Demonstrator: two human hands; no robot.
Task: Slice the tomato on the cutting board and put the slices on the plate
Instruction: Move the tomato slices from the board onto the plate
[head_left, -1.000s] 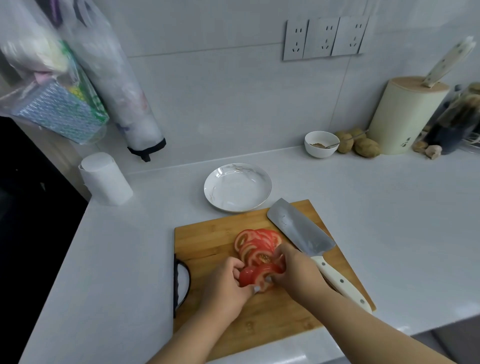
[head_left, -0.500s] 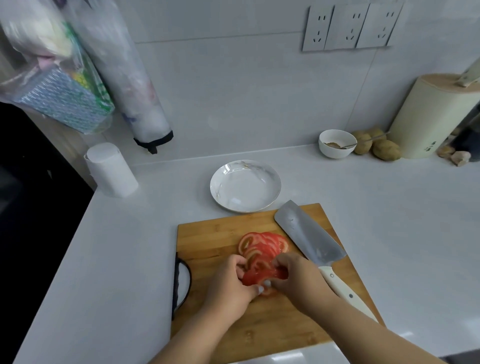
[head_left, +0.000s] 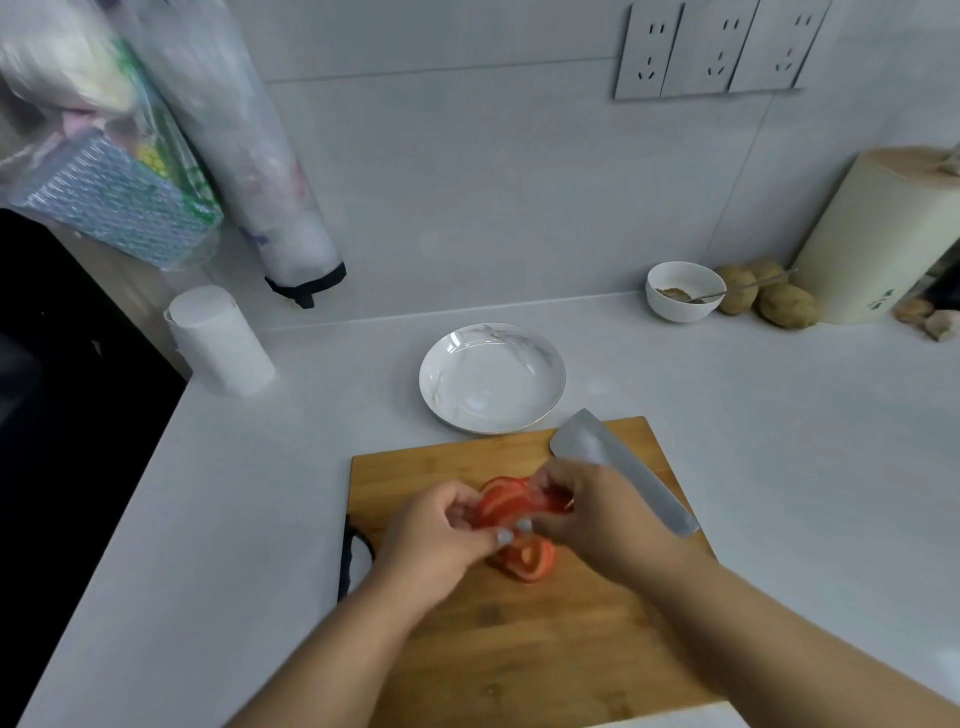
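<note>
Surface (head_left: 727, 441): white, w/ grey tiled wall behind; plate (head_left: 540, 364) sits bare just beyond cutting board (head_left: 493, 649). Knife (head_left: 618, 473) lies flat on board's right part. Tomato slices (head_left: 501, 504) held above board btwn both grips: left hand (head_left: 436, 535) and right hand (head_left: 597, 514) closed on stack. More slices (head_left: 527, 561) lie on board directly below.

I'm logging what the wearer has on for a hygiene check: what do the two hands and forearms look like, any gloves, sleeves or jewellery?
Both forearms are bare up to the frame edge, with no sleeves showing. The left hand and right hand wear no gloves. The fingernails carry a pale, light-coloured polish. No watch or bracelet shows; motion blur hides any ring.
</note>
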